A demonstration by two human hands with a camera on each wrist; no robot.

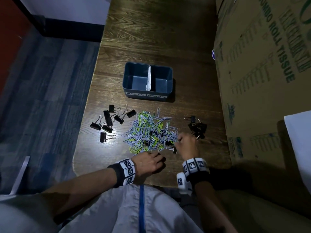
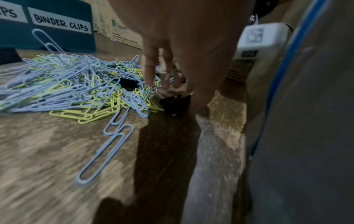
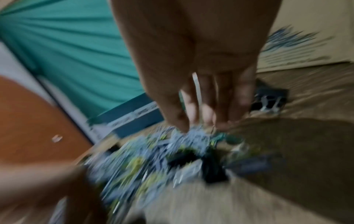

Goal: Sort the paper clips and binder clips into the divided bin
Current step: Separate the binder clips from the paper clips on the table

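The blue divided bin [image 1: 128, 78] stands mid-table, both halves empty, labelled PAPER CLIPS on the left and BINDER CLIPS [image 2: 61, 23] on the right. A pile of blue and yellow-green paper clips [image 1: 148, 130] lies in front of it, with a few black binder clips mixed in. More binder clips lie in a left group [image 1: 109, 121] and a right group [image 1: 197, 126]. My left hand [image 1: 159, 158] is at the pile's near edge, thumb and fingers closed on a black binder clip [image 2: 175, 103]. My right hand [image 1: 178, 141] pinches paper clips [image 3: 191, 136] at the pile's right edge; that view is blurred.
Tall cardboard boxes [image 1: 262, 81] wall off the table's right side. The dark wooden table [image 1: 151, 39] has a rounded left edge with blue floor beyond it. A white sheet [image 1: 301, 140] leans at the far right. My torso is close to the front edge.
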